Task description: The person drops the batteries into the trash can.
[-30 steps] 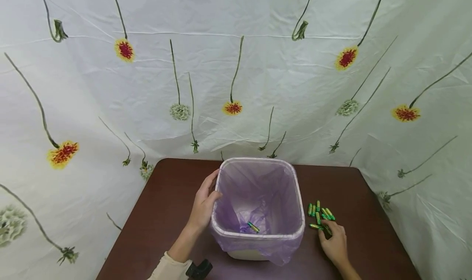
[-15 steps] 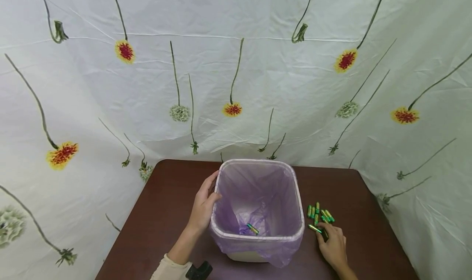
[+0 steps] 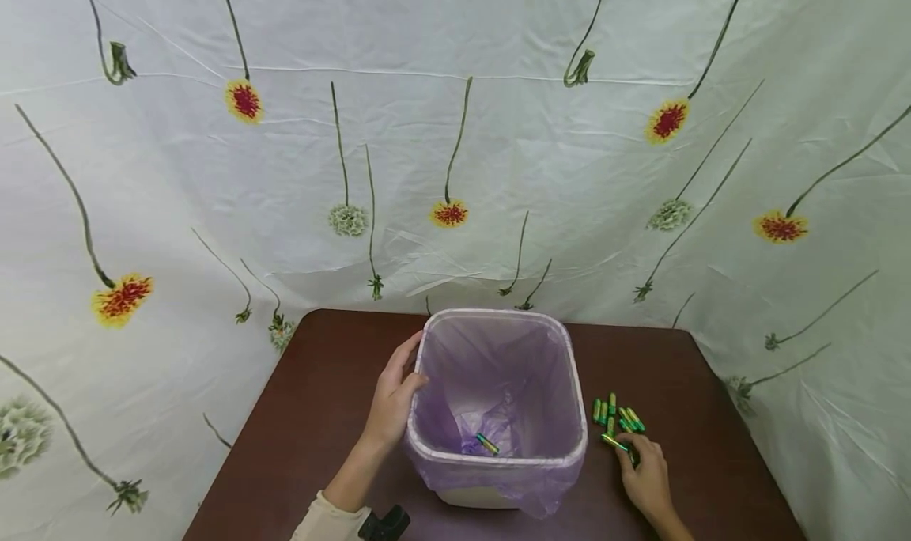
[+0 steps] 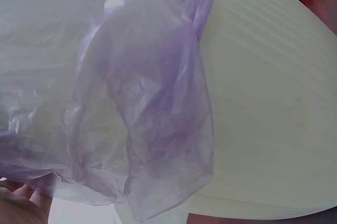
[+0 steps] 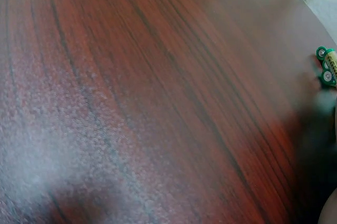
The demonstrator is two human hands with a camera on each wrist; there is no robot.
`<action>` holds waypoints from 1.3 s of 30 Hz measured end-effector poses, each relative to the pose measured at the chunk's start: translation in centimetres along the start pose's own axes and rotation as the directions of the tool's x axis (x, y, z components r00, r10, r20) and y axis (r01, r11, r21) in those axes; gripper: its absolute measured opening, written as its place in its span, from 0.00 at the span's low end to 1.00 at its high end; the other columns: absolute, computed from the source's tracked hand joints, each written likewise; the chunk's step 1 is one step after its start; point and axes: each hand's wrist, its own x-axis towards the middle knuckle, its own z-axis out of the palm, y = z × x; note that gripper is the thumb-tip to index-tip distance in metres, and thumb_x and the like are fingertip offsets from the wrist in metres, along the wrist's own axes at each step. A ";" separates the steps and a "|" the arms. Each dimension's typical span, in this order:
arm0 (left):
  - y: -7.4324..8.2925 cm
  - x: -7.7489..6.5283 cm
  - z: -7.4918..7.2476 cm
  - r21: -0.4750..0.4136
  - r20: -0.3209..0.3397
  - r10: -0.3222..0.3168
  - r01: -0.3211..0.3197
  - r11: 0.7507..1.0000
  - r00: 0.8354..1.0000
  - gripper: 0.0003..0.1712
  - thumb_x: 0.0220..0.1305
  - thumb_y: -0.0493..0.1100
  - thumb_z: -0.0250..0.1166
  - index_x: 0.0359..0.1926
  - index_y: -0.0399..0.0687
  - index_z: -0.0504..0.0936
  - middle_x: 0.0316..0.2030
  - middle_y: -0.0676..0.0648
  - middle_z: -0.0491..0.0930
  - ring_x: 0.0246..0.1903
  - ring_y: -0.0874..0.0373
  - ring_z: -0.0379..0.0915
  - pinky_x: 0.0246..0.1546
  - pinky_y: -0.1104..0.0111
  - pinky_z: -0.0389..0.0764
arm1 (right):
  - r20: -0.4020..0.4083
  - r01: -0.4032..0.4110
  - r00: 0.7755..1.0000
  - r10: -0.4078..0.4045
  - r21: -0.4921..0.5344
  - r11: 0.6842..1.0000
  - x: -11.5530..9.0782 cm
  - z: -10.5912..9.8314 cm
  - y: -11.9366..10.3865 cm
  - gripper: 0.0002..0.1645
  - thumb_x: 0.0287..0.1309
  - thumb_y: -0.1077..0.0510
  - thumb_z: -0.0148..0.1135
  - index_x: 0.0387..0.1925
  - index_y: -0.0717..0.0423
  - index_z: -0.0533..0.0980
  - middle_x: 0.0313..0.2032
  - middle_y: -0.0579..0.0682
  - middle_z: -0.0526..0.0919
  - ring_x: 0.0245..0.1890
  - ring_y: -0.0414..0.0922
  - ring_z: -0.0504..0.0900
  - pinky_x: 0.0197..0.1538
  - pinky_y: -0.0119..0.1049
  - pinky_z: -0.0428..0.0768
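A pale wastebasket (image 3: pixel 475 497) with a purple bin liner (image 3: pixel 491 343) folded over its rim stands on the table. My left hand (image 3: pixel 390 405) grips its left rim, thumb at the top edge; in the left wrist view, part of the hand (image 4: pixel 23 203) shows beside the loose liner (image 4: pixel 158 103). One green-and-yellow battery (image 3: pixel 487 444) lies at the bottom of the liner. Right of the basket, my right hand (image 3: pixel 646 478) pinches a battery (image 3: pixel 615 443) with thumb and fingers. Another battery partly under those fingers is hard to make out. Several loose batteries (image 3: pixel 610 410) lie just beyond the hand.
The dark red-brown table (image 3: pixel 334 367) has rounded back corners. A white cloth (image 3: pixel 398 130) printed with flowers hangs behind and at both sides. The right wrist view holds mostly table surface (image 5: pixel 158 103), with a few batteries (image 5: pixel 327 68) at its right edge.
My right hand's fingertips have taken hold of the nearest battery and shifted it slightly right. The left hand and wastebasket stay in place.
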 end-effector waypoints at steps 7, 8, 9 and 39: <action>-0.1 0.0 0.1 -0.010 0.008 -0.007 0.007 1.000 1.000 0.39 0.61 0.24 0.52 0.75 0.32 0.64 0.72 0.34 0.65 0.70 0.41 0.61 0.58 0.74 0.71 | -0.021 -0.037 0.999 0.036 -0.007 0.999 0.4 -0.5 -0.2 0.12 0.56 0.73 0.69 0.42 0.60 0.84 0.42 0.59 0.85 0.39 0.54 0.77 0.40 0.49 0.72; -0.1 0.0 0.1 -0.011 0.008 -0.006 0.006 1.000 1.000 0.39 0.61 0.24 0.52 0.75 0.32 0.64 0.72 0.34 0.65 0.70 0.41 0.61 0.58 0.74 0.70 | -0.026 -0.031 0.999 0.031 -0.007 0.999 0.5 -0.6 -0.3 0.12 0.56 0.74 0.69 0.42 0.60 0.84 0.42 0.59 0.85 0.39 0.55 0.78 0.40 0.50 0.72; -0.1 0.0 0.1 -0.013 0.008 -0.007 0.007 1.000 1.000 0.39 0.61 0.24 0.52 0.75 0.32 0.64 0.72 0.34 0.64 0.70 0.41 0.61 0.58 0.74 0.70 | -0.025 -0.024 0.999 0.024 -0.004 1.000 0.7 -0.8 -0.3 0.12 0.56 0.74 0.69 0.42 0.61 0.84 0.42 0.60 0.85 0.40 0.56 0.79 0.40 0.52 0.73; -0.1 0.0 0.0 -0.003 0.009 0.006 -0.006 1.000 1.000 0.38 0.61 0.24 0.52 0.75 0.31 0.64 0.72 0.34 0.64 0.71 0.39 0.60 0.57 0.74 0.72 | -0.035 0.164 0.986 -0.160 0.157 0.974 6.9 -5.3 -5.5 0.12 0.65 0.74 0.62 0.47 0.63 0.82 0.41 0.57 0.82 0.28 0.38 0.72 0.29 0.30 0.70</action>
